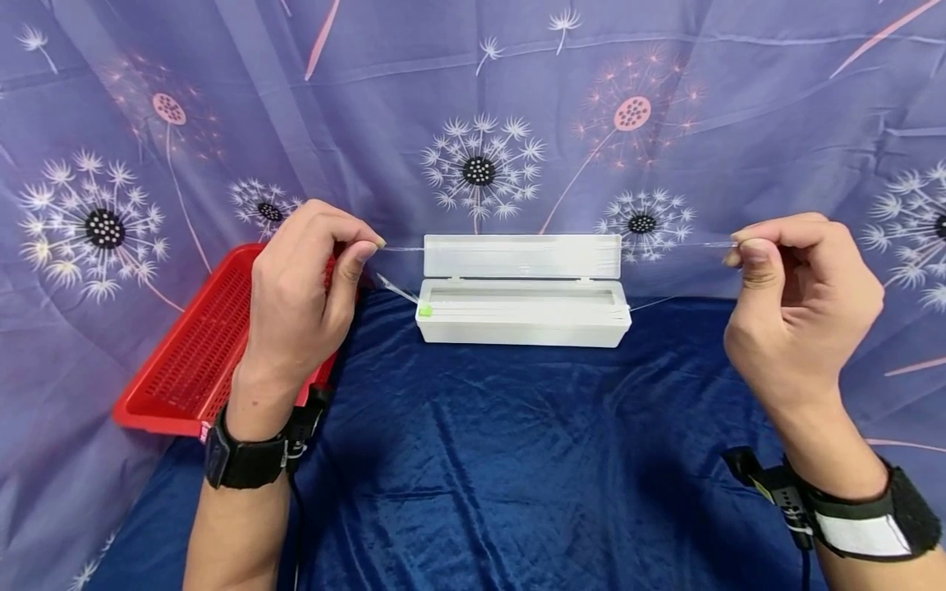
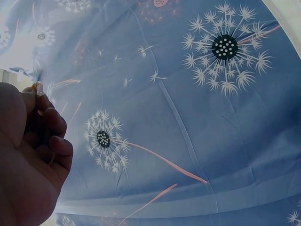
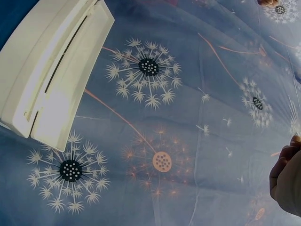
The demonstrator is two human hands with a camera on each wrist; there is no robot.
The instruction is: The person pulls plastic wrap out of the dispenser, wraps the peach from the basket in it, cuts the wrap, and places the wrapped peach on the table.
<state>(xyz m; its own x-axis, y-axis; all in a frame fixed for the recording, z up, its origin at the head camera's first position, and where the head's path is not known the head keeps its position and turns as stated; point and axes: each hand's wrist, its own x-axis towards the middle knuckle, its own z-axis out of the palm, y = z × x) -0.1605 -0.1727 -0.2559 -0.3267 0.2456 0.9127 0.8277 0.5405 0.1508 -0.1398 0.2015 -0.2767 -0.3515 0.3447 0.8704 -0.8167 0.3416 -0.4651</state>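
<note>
A: Status at the dispenser?
B: A sheet of clear film point(image 1: 550, 246) has been drawn out of the white plastic cling-film dispenser point(image 1: 523, 322). Its top corners are pinched, one by the left hand point(image 1: 306, 291), one by the right hand point(image 1: 801, 304), thumb against forefinger on each. The sheet is held taut above the box, apparently not cut yet.

A: Box location, lid?
B: It's set at the back edge of the blue table, centre. The lid is hinged open and upright. A small green slider point(image 1: 424, 310) is seen at the slot's left end.

A: Materials?
B: Film thin, nearly invisible. Box rigid, long, rectangular. Table cloth point(image 1: 517, 476) glossy, satin-like. A red perforated plastic basket point(image 1: 199, 353) is propped at the left edge against the dandelion-print backdrop point(image 1: 480, 123).
</note>
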